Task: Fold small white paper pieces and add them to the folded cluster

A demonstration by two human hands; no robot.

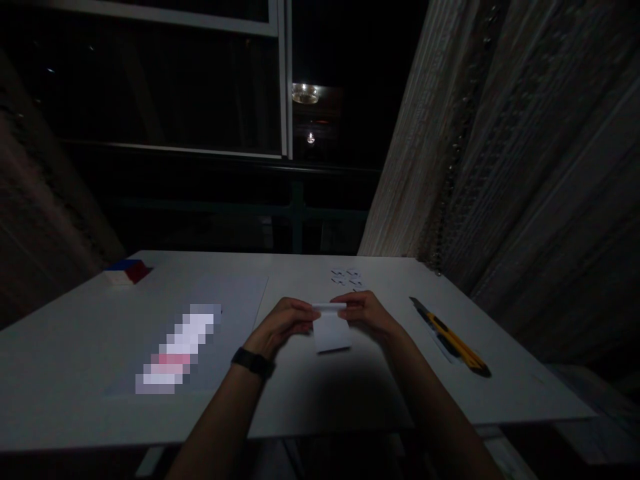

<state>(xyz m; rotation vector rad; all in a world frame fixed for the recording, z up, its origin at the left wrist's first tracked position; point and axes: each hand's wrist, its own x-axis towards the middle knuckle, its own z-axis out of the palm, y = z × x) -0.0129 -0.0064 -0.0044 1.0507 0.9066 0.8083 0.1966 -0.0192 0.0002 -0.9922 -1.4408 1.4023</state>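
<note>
Between my two hands is a small piece of white paper (331,335), held a little above the white table, its far edge folded over in a narrow strip. My left hand (286,320), with a dark band on the wrist, pinches the strip's left end. At the right end, my right hand (366,312) grips the same strip between thumb and fingers. Just beyond my hands lie several small paper pieces with dark printed marks (345,275), partly hidden by my right hand.
A yellow and black utility knife (450,339) lies at the right with its blade pointing away, beside a thin clear strip. On the left rests a large white sheet (240,300) with a blurred-out patch. A blue, red and white block (126,272) stands at the back left. Curtains (415,147) hang behind.
</note>
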